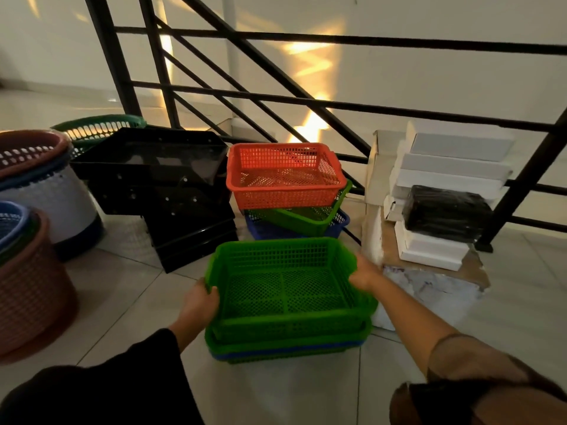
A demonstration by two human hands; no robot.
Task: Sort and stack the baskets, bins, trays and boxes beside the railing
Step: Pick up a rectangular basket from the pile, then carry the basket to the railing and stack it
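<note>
No text, label, brand, number or sign can be read on anything beside the railing (pixel 306 102).

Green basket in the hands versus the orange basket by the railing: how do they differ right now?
The green basket is gripped at both short ends, by the left hand and the right hand; nothing touches the orange basket. The green basket sits nested atop a near stack of green and blue baskets; the orange basket tops a far stack, over a tilted green basket and a blue one. Both are rectangular mesh plastic baskets, upright and empty.
</note>
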